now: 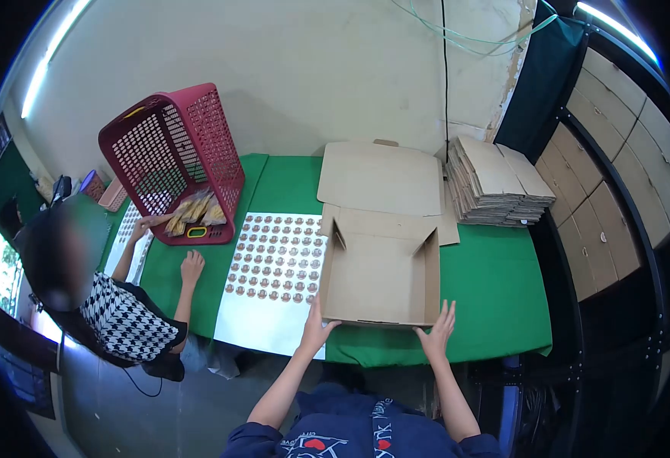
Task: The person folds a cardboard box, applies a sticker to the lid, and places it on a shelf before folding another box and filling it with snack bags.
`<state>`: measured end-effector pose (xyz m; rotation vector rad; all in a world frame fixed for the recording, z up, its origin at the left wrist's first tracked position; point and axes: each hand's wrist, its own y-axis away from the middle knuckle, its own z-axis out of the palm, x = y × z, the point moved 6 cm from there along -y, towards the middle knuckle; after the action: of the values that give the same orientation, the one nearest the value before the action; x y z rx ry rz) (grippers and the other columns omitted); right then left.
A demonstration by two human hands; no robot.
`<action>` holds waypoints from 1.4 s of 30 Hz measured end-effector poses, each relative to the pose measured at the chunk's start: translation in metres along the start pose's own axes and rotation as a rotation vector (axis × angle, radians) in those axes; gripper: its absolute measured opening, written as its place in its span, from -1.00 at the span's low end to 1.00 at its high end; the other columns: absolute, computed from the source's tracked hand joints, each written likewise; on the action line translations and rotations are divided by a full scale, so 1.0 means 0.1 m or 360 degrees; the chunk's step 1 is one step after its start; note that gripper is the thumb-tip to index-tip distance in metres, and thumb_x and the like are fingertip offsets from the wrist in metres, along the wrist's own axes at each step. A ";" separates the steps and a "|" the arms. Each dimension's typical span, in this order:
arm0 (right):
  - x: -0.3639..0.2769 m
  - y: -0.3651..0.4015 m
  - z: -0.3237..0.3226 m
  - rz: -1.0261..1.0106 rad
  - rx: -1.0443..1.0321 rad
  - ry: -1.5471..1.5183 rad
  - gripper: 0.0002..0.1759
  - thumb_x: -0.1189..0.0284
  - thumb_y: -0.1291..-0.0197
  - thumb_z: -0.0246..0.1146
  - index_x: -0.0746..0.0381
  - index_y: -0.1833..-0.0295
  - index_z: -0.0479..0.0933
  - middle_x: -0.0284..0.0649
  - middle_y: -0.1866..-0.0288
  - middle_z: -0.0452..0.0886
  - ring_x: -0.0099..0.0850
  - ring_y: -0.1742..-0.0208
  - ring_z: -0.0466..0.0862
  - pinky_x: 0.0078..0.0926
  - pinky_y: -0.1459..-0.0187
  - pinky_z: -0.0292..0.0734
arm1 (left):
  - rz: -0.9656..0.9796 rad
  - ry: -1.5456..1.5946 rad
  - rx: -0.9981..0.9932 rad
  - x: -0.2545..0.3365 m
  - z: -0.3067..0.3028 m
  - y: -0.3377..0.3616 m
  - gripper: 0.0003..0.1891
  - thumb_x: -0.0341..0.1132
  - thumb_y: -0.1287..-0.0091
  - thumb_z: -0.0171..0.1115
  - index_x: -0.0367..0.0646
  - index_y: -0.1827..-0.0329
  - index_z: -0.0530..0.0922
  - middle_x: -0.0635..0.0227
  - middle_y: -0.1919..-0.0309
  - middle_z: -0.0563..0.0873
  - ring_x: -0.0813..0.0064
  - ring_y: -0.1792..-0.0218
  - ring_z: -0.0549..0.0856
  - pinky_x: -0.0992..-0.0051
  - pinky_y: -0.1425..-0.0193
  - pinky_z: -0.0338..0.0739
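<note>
An open cardboard box (381, 271) stands on the green-covered table in front of me, its lid folded back toward the wall. Inside, no contents show. At the box's near left corner is my left hand (316, 328), thumb toward the box and fingers pointing up along its side. My right hand (437, 330) is at the near right corner, its fingers spread and its thumb by the front edge. Neither hand is wrapped round anything. Left of the box lies a white sheet (262, 320) with rows of round brown stickers, partly beside my left hand.
Flat cardboard pieces (499, 179) are stacked at the back right. A red basket (217, 130) lies tipped on its side, with yellowish packets (198, 211) in it. A co-worker (129, 317) at the left reaches to it. Stacked boxes (591, 229) fill a rack at the right.
</note>
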<state>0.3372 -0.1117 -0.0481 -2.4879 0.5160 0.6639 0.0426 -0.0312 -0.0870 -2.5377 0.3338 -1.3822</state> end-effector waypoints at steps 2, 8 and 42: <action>0.32 0.00 0.28 0.0090 -0.0328 -0.0315 -0.16 0.41 0.23 0.42 0.26 -0.24 0.20 0.02 -0.07 0.44 -0.05 -0.15 0.38 -0.15 -0.14 0.24 | -0.0105 0.0025 -0.0168 -0.07 0.04 0.04 -0.25 -0.36 0.02 0.35 -0.19 -0.26 0.17 -0.04 -0.03 0.48 0.05 -0.05 0.49 0.27 -0.08 0.39; 0.45 0.10 0.11 -0.0005 -0.0541 -0.0162 -0.25 0.41 0.25 0.43 0.29 -0.14 0.31 0.01 0.13 0.57 -0.07 0.08 0.56 -0.28 0.09 0.45 | -0.0216 -0.0046 -0.0377 -0.07 0.07 0.34 -0.34 -0.27 -0.02 0.34 -0.22 -0.20 0.27 -0.01 0.08 0.56 0.08 0.05 0.56 0.31 0.02 0.47; -2.46 -0.05 1.71 0.0278 -0.0796 -0.1366 -0.84 0.55 -0.13 0.11 0.37 0.17 0.49 -0.22 0.26 0.58 -0.48 0.22 0.56 -0.55 0.13 0.43 | -0.1190 0.1448 0.0803 -2.89 -2.06 -1.65 -0.43 -0.41 -0.15 0.19 -0.28 -0.20 0.15 0.18 0.01 0.48 0.47 0.12 0.54 0.51 0.07 0.45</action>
<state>0.0810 0.0433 -0.0406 -2.2584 0.2402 1.9891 -0.2691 0.1948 -0.1562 -1.5125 -0.8138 -2.4275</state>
